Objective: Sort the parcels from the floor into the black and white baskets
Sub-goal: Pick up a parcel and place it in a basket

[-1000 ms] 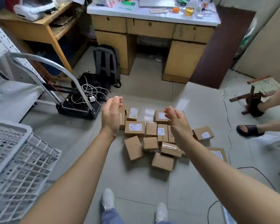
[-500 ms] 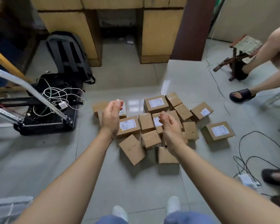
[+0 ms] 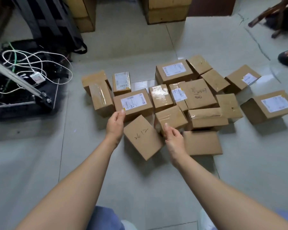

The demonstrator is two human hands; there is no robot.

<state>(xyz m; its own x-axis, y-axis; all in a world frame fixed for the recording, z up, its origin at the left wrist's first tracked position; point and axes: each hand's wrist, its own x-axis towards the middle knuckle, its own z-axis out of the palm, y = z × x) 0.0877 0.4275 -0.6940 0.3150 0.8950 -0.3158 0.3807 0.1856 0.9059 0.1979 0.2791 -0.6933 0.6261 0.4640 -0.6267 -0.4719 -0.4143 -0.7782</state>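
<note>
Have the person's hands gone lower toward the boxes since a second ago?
Yes. Both the left hand and right hand dropped from above the pile to flank the handwritten box at its near edge.

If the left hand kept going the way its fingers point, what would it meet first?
Most likely the labelled box right ahead: the left hand has its fingertips at that box's near edge. Whether they already touch is unclear.

I read handwritten "18" on a brown cardboard parcel (image 3: pixel 200 95); the white shipping labels' (image 3: pixel 133 102) print is too small to read.
</note>
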